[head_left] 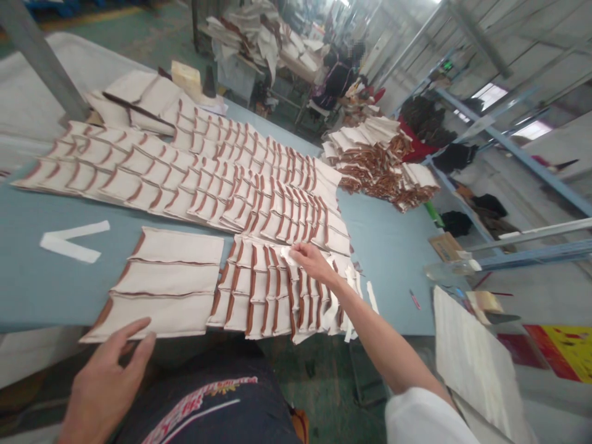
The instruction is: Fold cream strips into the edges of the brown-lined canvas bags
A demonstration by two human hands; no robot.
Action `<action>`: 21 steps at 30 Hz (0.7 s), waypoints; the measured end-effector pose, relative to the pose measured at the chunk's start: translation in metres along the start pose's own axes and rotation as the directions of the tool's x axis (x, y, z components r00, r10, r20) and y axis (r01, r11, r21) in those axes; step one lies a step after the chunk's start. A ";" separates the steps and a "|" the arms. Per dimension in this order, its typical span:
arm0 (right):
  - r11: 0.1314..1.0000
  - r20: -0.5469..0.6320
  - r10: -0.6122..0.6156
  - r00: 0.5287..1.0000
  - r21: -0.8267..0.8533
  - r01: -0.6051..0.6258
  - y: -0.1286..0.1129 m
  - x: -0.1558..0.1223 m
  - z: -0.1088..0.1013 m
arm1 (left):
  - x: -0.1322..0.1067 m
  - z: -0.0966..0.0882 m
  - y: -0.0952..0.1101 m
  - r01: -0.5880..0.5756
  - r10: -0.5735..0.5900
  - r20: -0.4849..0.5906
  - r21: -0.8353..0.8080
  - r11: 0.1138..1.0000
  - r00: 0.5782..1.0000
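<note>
My left hand (108, 376) is at the table's front edge with thumb and fingers apart. Its fingertips are at the near left corner of a cream fabric panel (169, 280), which lies flat with brown edging and two cross seams. My right hand (312, 262) reaches over a row of overlapping cream pieces with brown edges (259, 287). Its thumb and fingers are pinched on a small white strip (287, 254), partly hidden by the fingers. More white strips (331, 311) lie over the right end of this row, under my forearm.
Longer overlapping rows of cream pieces (185, 179) cover the back of the blue table (388, 246). A V-shaped white strip (69, 248) lies at left. A tall fabric heap (374, 160) stands at back right, near a shelf rack (518, 135). A red pen-like object (415, 300) lies at right.
</note>
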State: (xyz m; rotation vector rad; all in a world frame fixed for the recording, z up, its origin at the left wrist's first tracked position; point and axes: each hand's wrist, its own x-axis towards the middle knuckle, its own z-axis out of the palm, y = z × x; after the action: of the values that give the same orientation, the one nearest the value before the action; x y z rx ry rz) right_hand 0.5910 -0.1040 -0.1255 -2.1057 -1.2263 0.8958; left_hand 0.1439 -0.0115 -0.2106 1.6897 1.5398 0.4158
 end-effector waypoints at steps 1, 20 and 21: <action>0.998 -0.014 -0.011 1.000 0.067 0.012 -0.013 -0.006 0.005 | -0.003 0.000 0.014 0.084 -0.081 0.073 -0.044 0.995 0.994; 0.927 -0.086 -0.368 0.926 0.050 0.373 -0.209 -0.112 0.093 | -0.078 -0.056 0.137 -0.043 0.096 0.052 -0.624 0.780 0.994; 0.921 -0.088 -0.382 0.920 0.047 0.386 -0.211 -0.112 0.095 | -0.079 -0.058 0.135 -0.079 0.107 0.016 -0.577 0.813 0.994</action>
State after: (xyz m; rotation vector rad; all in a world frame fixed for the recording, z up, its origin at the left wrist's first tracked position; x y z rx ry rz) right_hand 0.3654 -0.0996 -0.0021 -1.7440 -1.4817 0.6590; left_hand 0.1789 -0.0587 -0.0544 1.2793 1.1359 0.8005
